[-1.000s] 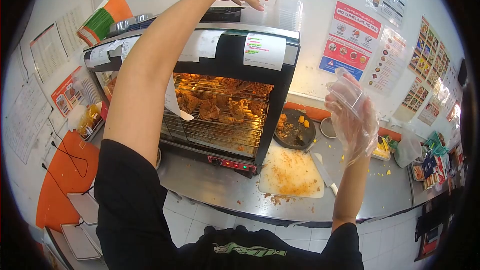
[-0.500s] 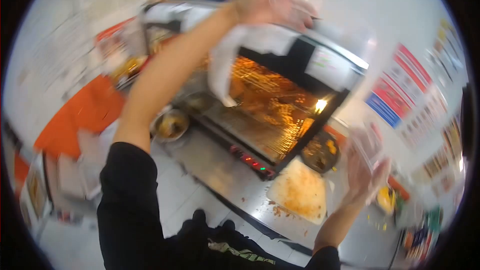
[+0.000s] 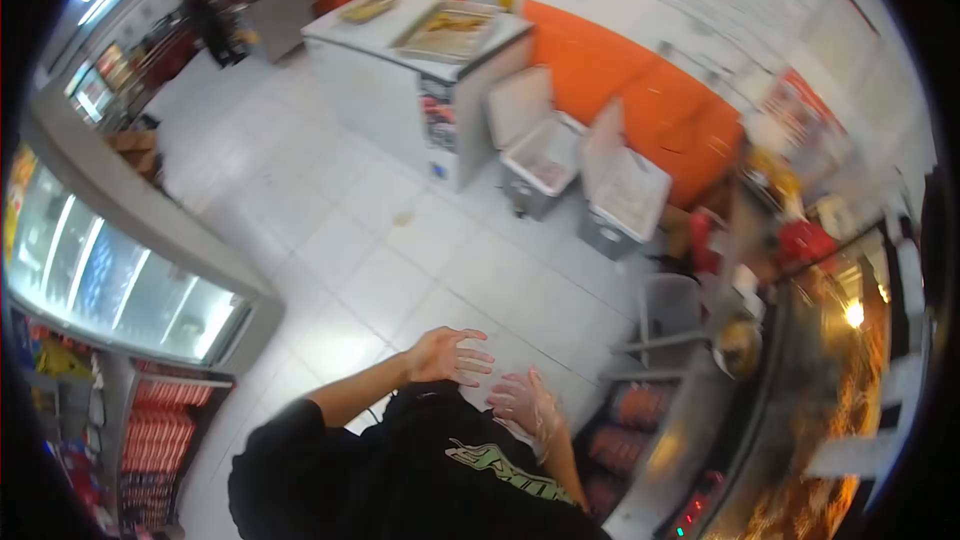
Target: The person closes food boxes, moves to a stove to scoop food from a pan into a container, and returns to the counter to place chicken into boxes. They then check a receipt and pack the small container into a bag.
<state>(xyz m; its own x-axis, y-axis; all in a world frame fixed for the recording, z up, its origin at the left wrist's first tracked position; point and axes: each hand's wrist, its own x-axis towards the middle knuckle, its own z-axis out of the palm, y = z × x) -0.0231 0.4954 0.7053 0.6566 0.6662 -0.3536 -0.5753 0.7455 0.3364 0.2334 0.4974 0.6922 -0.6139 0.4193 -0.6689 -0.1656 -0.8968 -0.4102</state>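
Note:
In front of my dark shirt, my left hand [image 3: 450, 356] is held out with its fingers spread and nothing in them. Close beside it on the right is my right hand [image 3: 523, 402], its fingers also apart. Thin clear plastic, like a disposable glove, shows over the right hand and wrist. A small gap separates the two hands, and neither touches any object. Motion blurs the fingers slightly.
A lit food warmer [image 3: 850, 370] stands at the right, beside a bowl [image 3: 738, 347]. Ahead are two open grey bins [image 3: 625, 202] and a white chest freezer [image 3: 385, 100] bearing trays. A glass-fronted fridge [image 3: 115, 260] is at left. Another person [image 3: 208, 22] stands far back.
My view has swung left from the warmer and counter to the open floor. Both hands came down from wide, raised positions and drew together before my body.

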